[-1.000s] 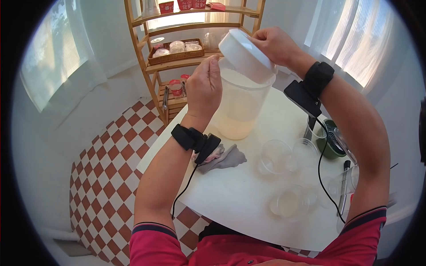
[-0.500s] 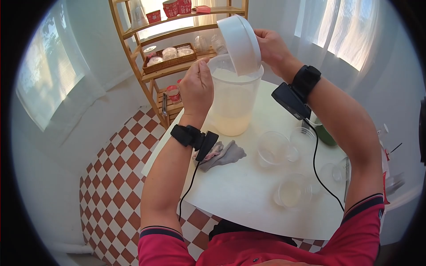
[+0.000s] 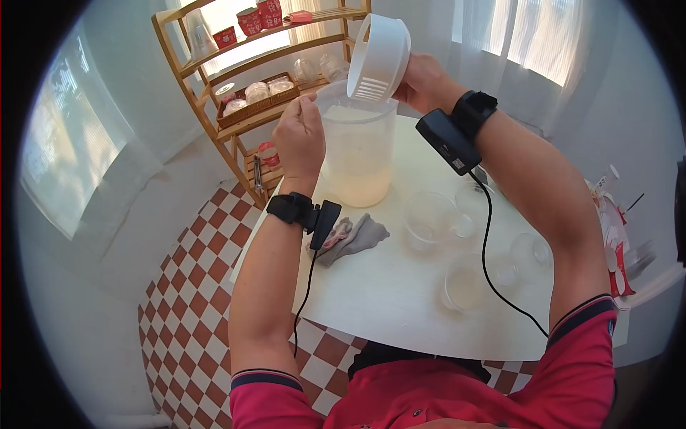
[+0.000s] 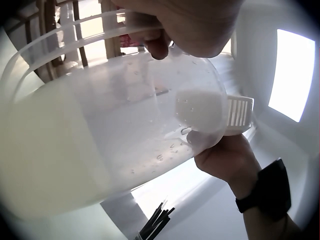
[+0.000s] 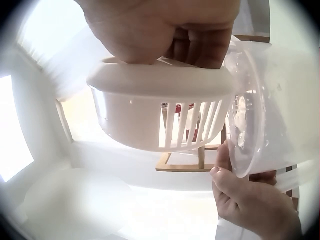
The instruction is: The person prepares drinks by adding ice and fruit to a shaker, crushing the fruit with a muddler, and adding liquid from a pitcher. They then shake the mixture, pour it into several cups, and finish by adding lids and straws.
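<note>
On the far side of the table stands a tall translucent plastic pitcher (image 3: 357,139), with cloudy pale-yellow liquid in its lower part. My left hand (image 3: 300,139) grips it at the handle side, near the top. My right hand (image 3: 423,82) holds a white lid (image 3: 389,57) by its top, tilted on edge at the pitcher's rim. Slots run through the lid's deep side wall, as the right wrist view shows. Droplets cling to the pitcher's inner wall (image 4: 160,157) in the left wrist view.
A crumpled grey cloth (image 3: 364,236) lies near the pitcher. Several clear plastic cups (image 3: 429,218) stand on the white table (image 3: 386,314). Behind is a wooden shelf (image 3: 250,125) with a wicker basket (image 3: 246,111). Red-and-white items (image 3: 618,261) lie at the right edge.
The lid has turned from tilted over the pitcher's mouth to nearly on edge, its slots now facing me. My right hand turned with it. The whole view has shifted; my left hand keeps its grip.
</note>
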`<state>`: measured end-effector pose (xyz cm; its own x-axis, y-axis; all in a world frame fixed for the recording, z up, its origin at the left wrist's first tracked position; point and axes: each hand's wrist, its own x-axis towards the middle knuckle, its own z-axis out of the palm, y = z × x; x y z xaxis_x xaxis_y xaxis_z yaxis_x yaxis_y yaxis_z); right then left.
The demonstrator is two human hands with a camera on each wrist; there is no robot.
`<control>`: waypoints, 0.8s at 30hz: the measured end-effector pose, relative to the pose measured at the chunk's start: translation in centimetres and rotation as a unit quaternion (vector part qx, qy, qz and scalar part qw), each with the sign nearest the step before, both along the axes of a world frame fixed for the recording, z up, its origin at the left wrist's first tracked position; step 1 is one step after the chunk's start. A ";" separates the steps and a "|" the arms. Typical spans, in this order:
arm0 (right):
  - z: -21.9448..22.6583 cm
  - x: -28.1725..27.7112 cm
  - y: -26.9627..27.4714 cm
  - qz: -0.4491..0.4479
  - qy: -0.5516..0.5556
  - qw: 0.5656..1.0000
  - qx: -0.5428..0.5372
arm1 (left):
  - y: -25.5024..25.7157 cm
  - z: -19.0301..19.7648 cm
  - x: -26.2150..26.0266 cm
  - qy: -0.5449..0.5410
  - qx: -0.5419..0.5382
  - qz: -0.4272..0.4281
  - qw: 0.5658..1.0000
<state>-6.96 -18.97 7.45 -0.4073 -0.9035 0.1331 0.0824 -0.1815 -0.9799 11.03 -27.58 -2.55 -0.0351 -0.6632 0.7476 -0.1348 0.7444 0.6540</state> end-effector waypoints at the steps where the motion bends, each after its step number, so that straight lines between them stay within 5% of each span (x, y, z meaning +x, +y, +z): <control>1: 0.2 -0.1 0.2 -0.005 -0.011 1.000 -0.008 | -0.1 0.1 0.0 -0.001 0.001 0.000 1.000; 5: 1.8 -0.3 4.2 -0.022 -0.060 0.994 -0.091 | 0.3 0.5 0.3 -0.021 0.017 0.000 1.000; 8: 0.5 -6.7 7.1 0.160 -0.092 0.963 -0.196 | -0.2 0.2 0.3 -0.023 0.010 -0.014 1.000; 11: 0.1 -7.4 15.6 0.153 -0.184 0.953 -0.188 | -0.2 0.4 0.5 -0.035 -0.011 -0.035 0.999; 19: -7.2 -5.8 33.6 -0.129 -0.081 0.985 -0.084 | -0.7 0.8 1.3 -0.095 0.027 -0.063 0.993; 23: -11.9 -5.7 39.0 -0.185 -0.081 0.979 -0.015 | 2.4 -0.1 2.6 -0.080 -0.162 0.039 0.983; 24: -13.1 -5.8 39.8 -0.194 -0.086 0.977 -0.001 | 4.7 -0.5 3.3 -0.068 -0.168 -0.037 0.983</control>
<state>-12.72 20.83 -5.65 -0.7359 -0.6762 0.0346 0.1701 -0.2341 -0.9572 14.31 -22.87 -3.05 -0.1891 -0.3719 0.9088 -0.1413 0.9262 0.3496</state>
